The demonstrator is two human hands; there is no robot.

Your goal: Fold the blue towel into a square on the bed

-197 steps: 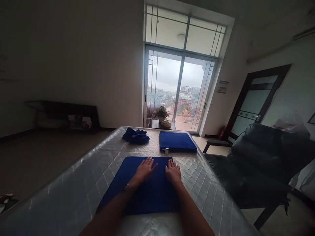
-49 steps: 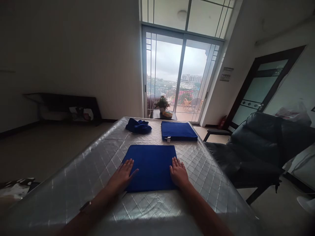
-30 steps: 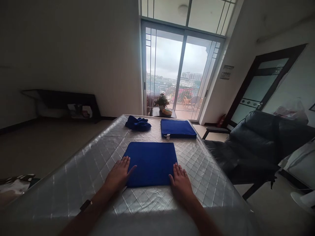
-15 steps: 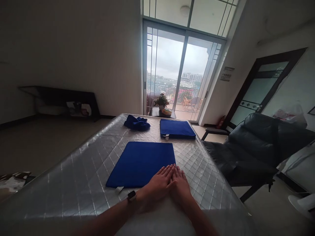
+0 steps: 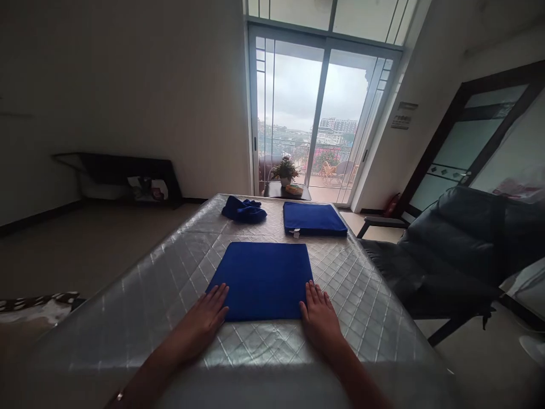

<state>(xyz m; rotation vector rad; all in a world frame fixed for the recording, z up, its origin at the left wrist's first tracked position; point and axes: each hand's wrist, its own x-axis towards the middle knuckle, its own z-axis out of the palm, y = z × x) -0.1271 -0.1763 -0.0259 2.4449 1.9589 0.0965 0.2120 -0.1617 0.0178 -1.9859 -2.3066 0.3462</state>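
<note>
A folded blue cloth (image 5: 263,279) lies flat on the quilted silver surface (image 5: 162,284) in front of me. My left hand (image 5: 202,321) rests flat at the cloth's near left corner, fingers stretched out and touching its edge. At the near right corner my right hand (image 5: 319,319) lies the same way, fingers spread. Neither hand holds anything. Farther back, a stack of folded blue cloths (image 5: 313,218) sits on the right, and a crumpled blue cloth (image 5: 244,209) lies to its left.
A black padded chair (image 5: 451,255) stands close to the surface's right side. Beyond the far edge are a small table with a potted plant (image 5: 285,170) and a glass sliding door (image 5: 315,119). A low dark shelf (image 5: 123,179) lines the left wall.
Half a second ago both hands lay together at the cloth's near right corner. The left hand has slid back to the near left corner, and the cloth's near edge now lies square.
</note>
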